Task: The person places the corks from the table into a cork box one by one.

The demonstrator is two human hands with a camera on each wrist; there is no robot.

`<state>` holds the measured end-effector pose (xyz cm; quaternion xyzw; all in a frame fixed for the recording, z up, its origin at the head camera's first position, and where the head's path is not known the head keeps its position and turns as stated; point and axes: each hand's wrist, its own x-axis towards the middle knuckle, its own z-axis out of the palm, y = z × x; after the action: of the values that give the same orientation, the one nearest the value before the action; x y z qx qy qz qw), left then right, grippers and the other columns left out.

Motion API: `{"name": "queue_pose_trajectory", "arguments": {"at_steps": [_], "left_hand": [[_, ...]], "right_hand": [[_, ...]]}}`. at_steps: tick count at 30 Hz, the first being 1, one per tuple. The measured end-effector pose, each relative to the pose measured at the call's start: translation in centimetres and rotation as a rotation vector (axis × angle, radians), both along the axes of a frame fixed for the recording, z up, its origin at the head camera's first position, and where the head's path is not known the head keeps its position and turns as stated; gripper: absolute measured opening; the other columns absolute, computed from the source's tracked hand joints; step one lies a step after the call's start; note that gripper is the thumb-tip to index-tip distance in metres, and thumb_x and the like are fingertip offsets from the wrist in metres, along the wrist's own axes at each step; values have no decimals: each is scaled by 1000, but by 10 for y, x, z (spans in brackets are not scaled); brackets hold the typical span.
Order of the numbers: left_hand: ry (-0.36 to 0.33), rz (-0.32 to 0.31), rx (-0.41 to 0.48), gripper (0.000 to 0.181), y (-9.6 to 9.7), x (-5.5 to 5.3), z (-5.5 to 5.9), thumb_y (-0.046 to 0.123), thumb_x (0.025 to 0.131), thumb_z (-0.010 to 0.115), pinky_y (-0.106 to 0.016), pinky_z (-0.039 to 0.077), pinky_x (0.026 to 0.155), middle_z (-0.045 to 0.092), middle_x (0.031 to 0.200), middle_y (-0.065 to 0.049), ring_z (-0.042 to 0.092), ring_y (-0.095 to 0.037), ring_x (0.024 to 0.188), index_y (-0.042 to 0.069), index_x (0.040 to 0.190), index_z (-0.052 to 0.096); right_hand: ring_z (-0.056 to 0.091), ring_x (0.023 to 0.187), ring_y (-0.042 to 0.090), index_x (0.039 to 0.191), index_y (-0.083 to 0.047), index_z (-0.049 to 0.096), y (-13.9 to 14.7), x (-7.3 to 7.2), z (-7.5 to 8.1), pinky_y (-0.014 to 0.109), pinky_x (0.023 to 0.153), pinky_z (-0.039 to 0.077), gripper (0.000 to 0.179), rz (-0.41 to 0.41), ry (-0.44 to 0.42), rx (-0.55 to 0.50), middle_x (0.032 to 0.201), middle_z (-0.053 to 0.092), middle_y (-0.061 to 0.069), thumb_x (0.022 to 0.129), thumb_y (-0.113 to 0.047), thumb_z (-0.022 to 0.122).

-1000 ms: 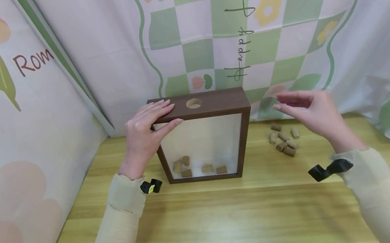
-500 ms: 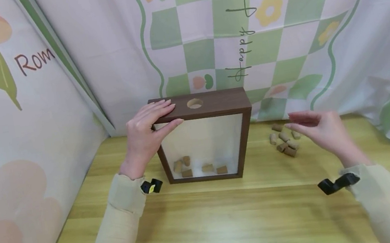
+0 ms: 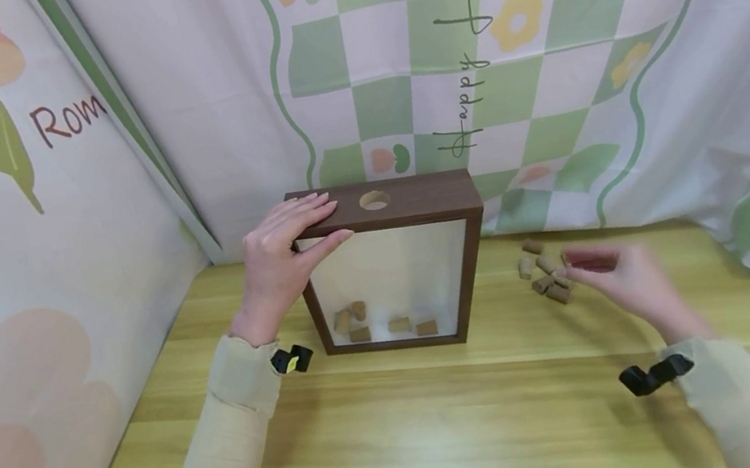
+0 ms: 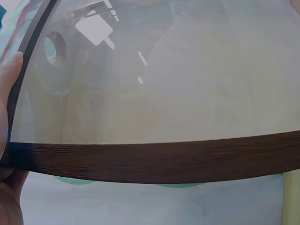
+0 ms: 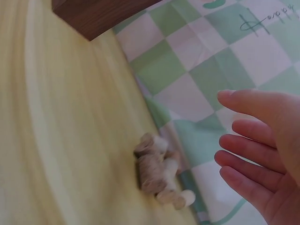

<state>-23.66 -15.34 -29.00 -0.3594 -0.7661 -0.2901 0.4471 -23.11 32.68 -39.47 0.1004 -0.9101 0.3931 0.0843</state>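
Observation:
A dark brown wooden shadow box [image 3: 437,192] with a clear front stands upright on the table. Its top has a round hole [image 3: 375,201], and several corks [image 3: 399,325] lie at the bottom inside. My left hand [image 3: 276,253] grips the box's top left corner, fingers across the top and thumb at the front. In the left wrist view, the thumb lies along the dark frame [image 4: 140,162]. Right of the box is a loose pile of corks [image 3: 545,265]. My right hand [image 3: 617,274] is low at the pile's right side; in the right wrist view its fingers are loosely bent and nothing is held.
The wooden table [image 3: 405,432] extends in front of the box. A checked, printed curtain [image 3: 381,108] hangs close behind box and corks. Another printed cloth [image 3: 67,312] borders the left side. Each wrist carries a small black camera mount [image 3: 656,375].
My right hand has come down from beside the box's top to the cork pile, shifting slightly right and towards me. The left hand, the box and the corks inside stay as they were.

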Motion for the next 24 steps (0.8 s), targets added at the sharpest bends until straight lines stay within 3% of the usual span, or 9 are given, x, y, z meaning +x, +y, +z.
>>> {"name": "queue_pose_trajectory", "arguments": {"at_steps": [8, 16, 24], "left_hand": [[-1, 5, -5, 43, 0, 0, 0, 23, 81, 89, -38, 47, 108, 72, 118, -11, 67, -27, 115, 4, 117, 77], [1, 4, -3, 43, 0, 0, 0, 24, 81, 89, -38, 47, 108, 72, 118, -11, 67, -26, 114, 4, 117, 77], [-5, 5, -2, 43, 0, -1, -1, 23, 80, 89, -36, 46, 108, 72, 119, -11, 67, -26, 115, 4, 117, 77]], "right_hand": [[70, 94, 9, 126, 0, 70, 6, 6, -15, 8, 76, 50, 49, -9, -51, 39, 119, 70, 19, 94, -36, 77], [69, 93, 8, 125, -5, 72, 15, 7, -32, 9, 77, 49, 50, -18, -92, 71, 116, 73, 15, 92, -42, 77], [72, 97, 25, 124, -3, 73, 18, 4, -43, 8, 76, 49, 52, -6, -78, 87, 115, 73, 16, 90, -42, 79]]}}
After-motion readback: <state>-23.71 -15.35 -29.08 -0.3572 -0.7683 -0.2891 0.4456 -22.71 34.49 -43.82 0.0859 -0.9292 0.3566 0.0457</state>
